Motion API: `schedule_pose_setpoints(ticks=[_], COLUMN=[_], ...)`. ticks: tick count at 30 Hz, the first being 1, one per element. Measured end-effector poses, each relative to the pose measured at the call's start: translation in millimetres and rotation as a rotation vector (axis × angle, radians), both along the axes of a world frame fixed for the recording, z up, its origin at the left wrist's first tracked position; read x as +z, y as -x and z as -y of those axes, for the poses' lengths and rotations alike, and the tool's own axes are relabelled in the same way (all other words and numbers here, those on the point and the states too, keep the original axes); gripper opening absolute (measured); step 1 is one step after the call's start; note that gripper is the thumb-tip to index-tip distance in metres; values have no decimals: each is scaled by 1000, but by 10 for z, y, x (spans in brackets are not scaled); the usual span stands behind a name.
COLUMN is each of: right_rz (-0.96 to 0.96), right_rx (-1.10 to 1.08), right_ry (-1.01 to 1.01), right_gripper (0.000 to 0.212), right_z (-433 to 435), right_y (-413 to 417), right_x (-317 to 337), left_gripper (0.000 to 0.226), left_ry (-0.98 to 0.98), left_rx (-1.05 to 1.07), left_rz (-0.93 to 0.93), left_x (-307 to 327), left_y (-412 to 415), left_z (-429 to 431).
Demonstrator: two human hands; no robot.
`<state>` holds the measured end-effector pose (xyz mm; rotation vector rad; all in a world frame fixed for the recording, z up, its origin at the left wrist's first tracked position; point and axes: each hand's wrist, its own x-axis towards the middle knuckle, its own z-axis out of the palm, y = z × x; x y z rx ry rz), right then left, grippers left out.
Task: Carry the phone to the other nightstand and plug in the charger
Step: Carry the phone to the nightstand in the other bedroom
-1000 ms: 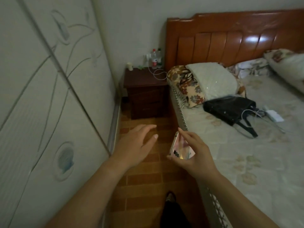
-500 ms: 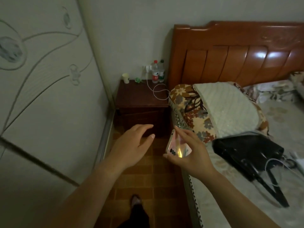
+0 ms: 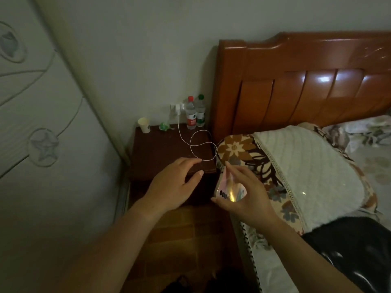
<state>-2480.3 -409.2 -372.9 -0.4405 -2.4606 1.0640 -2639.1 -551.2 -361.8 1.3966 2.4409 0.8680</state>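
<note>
My right hand (image 3: 247, 197) holds a phone (image 3: 227, 188) with a shiny pink back by its edges, just right of the dark wooden nightstand (image 3: 160, 151). My left hand (image 3: 175, 182) is open, fingers spread, over the nightstand's front edge. Its fingertips are close to the loop of a white charger cable (image 3: 200, 144) lying on the nightstand top. The cable runs up to a white plug (image 3: 178, 107) in the wall socket behind.
At the back of the nightstand stand a paper cup (image 3: 144, 124), a small green object (image 3: 164, 126) and two water bottles (image 3: 195, 114). The wooden headboard (image 3: 296, 85), a floral pillow (image 3: 296, 166) and a black bag (image 3: 355, 250) lie right; a patterned wardrobe (image 3: 42, 134) stands left.
I have come closer to the nightstand. Both hands moved forward with the phone, and my left hand now reaches the cable loop on the nightstand's front.
</note>
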Motion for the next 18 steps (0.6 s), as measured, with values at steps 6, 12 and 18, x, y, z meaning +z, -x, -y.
schedule_pose_setpoints(ticks=[6,12,18], right_rz=[37,106,145], right_rx=[118,266,315], right_ry=[11,55,75], right_gripper=[88,89,89], right_z=[-532,-873,-893], right_y=[894,1708,2301], right_x=[-195,-400,-599], left_gripper=[45,45,44], left_ry=[86,117,122], left_rx=[102,205,238], left_rz=[-10,33,82], left_x=[-181,-292,-464], left_y=[708,1286,1887], left_z=[-383,-597,-532])
